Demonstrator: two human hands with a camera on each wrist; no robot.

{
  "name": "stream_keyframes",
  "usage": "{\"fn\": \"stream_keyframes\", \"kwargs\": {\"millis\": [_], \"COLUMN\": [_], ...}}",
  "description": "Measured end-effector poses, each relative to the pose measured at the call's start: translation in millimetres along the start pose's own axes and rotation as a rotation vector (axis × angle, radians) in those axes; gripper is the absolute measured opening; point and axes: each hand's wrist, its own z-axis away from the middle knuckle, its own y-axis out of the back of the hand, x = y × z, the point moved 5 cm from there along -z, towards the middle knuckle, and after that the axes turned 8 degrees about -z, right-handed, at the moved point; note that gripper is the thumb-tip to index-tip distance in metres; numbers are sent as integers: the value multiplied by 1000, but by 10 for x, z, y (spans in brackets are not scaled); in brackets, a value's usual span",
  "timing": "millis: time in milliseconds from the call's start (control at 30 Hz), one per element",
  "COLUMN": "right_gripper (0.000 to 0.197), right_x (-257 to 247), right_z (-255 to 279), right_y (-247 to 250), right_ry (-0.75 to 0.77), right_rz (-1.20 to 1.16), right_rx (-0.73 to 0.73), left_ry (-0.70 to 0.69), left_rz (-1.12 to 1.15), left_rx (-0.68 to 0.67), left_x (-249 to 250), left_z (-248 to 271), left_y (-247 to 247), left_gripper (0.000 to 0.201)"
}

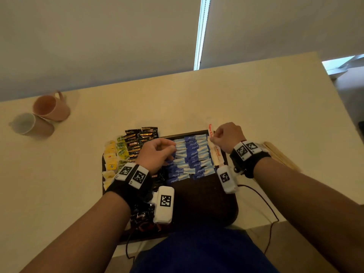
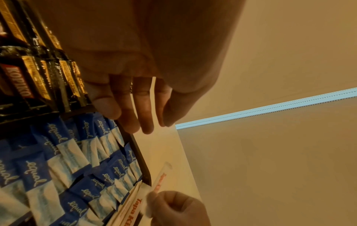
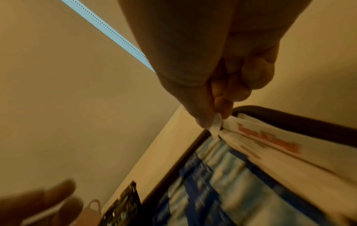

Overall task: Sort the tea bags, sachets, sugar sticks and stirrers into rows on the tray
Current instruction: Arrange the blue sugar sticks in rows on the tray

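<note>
Pinching a white sugar stick (image 1: 210,129) at the tray's (image 1: 204,196) far corner, right hand (image 1: 228,137); left hand (image 1: 155,154) relaxed over blue sachets (image 1: 192,154).

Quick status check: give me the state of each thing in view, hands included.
Tray: on the table, near half bare.
Blue Equal sachets: overlapping rows on the tray.
White sugar sticks: along the tray's right edge.
Right hand: pinching one white sugar stick's end.
Left hand: fingers curled over the sachets; hold unclear.
Black Kopiko sachets: stacked, far left.
Yellow tea bags: left edge.
Wooden stirrers: off the tray.
Two mugs: lying sideways.
</note>
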Motion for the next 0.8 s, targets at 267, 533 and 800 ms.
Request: {"fn": "stream_keyframes", "kwargs": {"millis": [267, 533, 800], "right_gripper": [21, 21, 22], "right_x": [362, 354, 243], "right_z": [398, 323, 454], "right_y": [-296, -345, -300], "right_ry": [-67, -46, -6], "right_rz": [168, 237, 255], "right_rx": [-42, 6, 46], "left_ry": [-17, -31, -20], "left_rz": [-6, -37, -46], "left_rx": [-32, -29, -59], "left_x": [-25, -62, -135], "left_z": [79, 189, 227], "left_y": [-12, -20, -17], "left_gripper": [7, 8, 7]}}
